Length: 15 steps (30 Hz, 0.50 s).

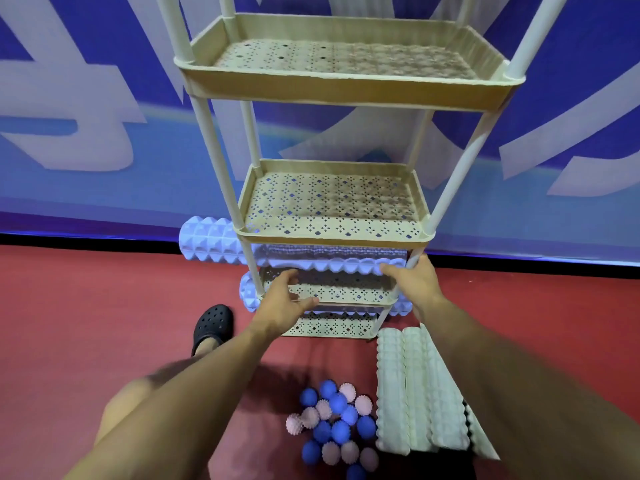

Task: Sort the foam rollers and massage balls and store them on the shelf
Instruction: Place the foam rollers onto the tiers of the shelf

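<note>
A beige perforated shelf with several tiers stands against the wall. A pale blue knobbed foam roller lies across a lower tier, sticking out to the left. My right hand grips its right end beside the shelf post. My left hand hovers open at the front rim of that tier, holding nothing. A second blue roller lies on the tier below. Three cream rollers lie side by side on the floor at the right. A pile of blue and pink spiky massage balls sits in front of me.
The two upper tiers, such as the top one, hold nothing. A blue and white banner wall backs the shelf. My foot in a black clog rests on the red floor left of the shelf.
</note>
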Motion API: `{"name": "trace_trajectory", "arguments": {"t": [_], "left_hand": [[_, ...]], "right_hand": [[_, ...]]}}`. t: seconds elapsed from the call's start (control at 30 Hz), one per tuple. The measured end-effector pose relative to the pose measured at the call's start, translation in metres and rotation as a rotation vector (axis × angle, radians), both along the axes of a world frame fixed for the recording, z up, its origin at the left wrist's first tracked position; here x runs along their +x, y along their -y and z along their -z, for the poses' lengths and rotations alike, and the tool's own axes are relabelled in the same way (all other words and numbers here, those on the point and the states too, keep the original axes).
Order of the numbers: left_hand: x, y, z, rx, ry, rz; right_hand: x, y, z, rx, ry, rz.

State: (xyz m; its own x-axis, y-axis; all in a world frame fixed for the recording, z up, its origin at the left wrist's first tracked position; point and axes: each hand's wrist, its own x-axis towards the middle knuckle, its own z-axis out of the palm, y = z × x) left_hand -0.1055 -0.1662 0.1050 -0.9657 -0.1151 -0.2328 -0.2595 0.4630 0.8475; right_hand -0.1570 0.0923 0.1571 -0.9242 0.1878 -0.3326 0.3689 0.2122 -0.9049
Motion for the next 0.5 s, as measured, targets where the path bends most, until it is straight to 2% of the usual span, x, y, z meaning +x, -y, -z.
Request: {"name": "trace_trajectory", "arguments": {"t": [0.13, 0.3, 0.5], "left_hand": [[0.012, 0.032, -0.014, -0.148, -0.123, -0.055], [0.021, 0.071, -0.029, -0.201, -0.262, -0.174], [0.018, 0.113, -0.036, -0.345, -0.268, -0.237]], "right_hand": [[-0.001, 0.001, -0.001, 0.024, -0.044, 0.02], [-0.001, 0.004, -0.001, 0.025, -0.071, 0.045], [0.001, 0.005, -0.002, 0.023, -0.107, 0.02]]}}
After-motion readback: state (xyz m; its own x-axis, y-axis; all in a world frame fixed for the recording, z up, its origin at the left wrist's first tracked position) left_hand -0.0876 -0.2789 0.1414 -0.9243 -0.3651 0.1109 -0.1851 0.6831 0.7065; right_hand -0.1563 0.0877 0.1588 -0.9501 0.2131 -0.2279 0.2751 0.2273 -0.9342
